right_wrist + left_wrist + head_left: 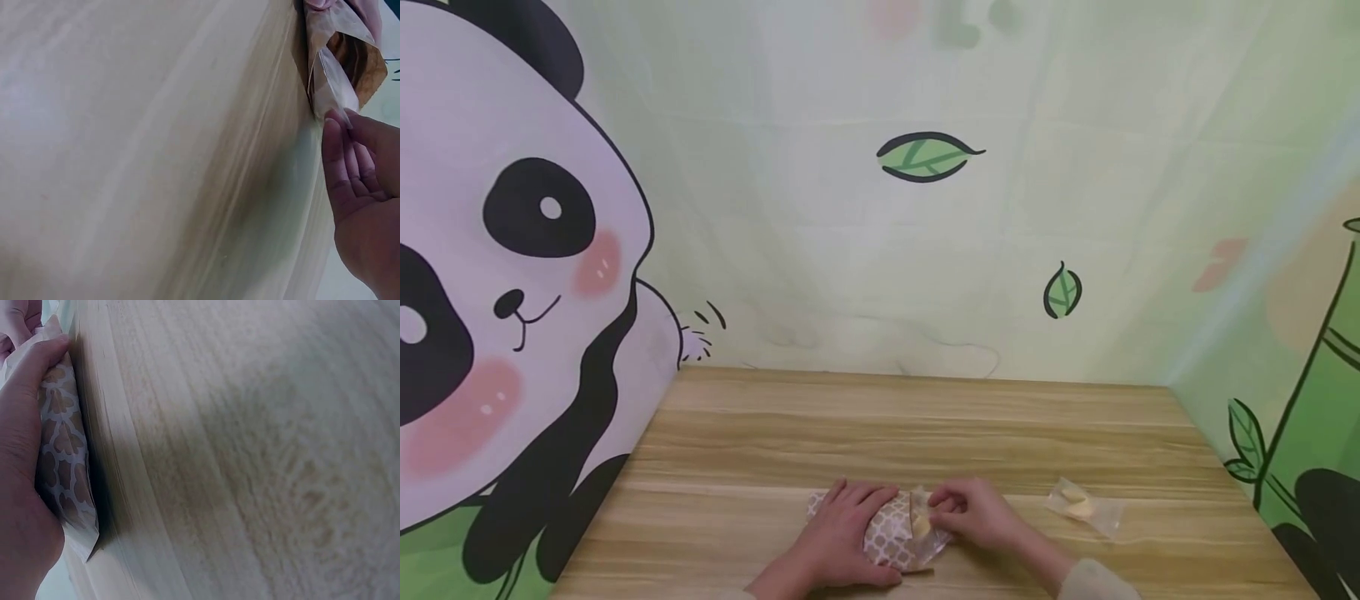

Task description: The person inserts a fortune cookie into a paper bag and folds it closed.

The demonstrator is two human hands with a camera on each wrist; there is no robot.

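Head view: left hand (844, 537) grips a paper bag (889, 533) on the table (925, 429); at the bag's mouth, right hand (973, 512) pinches a clear packet (922, 525). A second packet (1079, 507) lies right of the bag.

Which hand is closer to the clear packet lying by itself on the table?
Right. The right hand is left of that packet, apart from it, pinching another clear packet; the left hand is farther left, gripping the patterned bag.
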